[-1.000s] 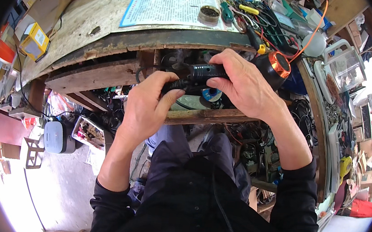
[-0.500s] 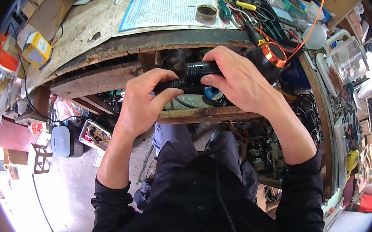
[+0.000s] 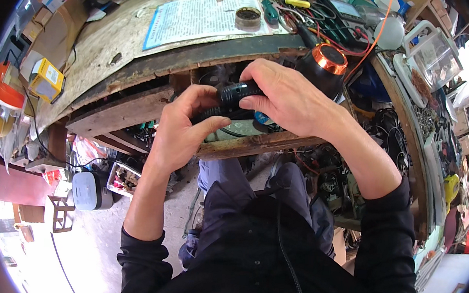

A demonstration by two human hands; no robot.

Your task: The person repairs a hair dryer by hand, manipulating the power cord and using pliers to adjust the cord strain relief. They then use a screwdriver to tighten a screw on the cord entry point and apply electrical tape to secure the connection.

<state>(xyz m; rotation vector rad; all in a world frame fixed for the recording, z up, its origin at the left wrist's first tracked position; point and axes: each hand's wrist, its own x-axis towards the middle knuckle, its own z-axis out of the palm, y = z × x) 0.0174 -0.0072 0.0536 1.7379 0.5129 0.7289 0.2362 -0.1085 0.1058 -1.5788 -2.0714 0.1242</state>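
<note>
My right hand is closed round a glossy black cylinder with fine ribs and small holes near its end. Thumb and fingers of my left hand pinch a smaller ribbed black piece, tilted just below the cylinder's left end. Whether the two pieces touch is hard to make out. Beyond my right wrist lies a rounded black body with a shiny copper-coloured ring; my hand hides whether it joins the cylinder. Both hands are over an open drawer at the bench front.
On the worn bench lie a printed sheet, a small round tin and a tangle of tools and wires. An orange cable runs down at the right. A yellow box stands at the left.
The black cylinder has shifted slightly left and tilted in my right hand. My left fingers have opened a little around the ribbed piece. The whole view has shifted a little.
</note>
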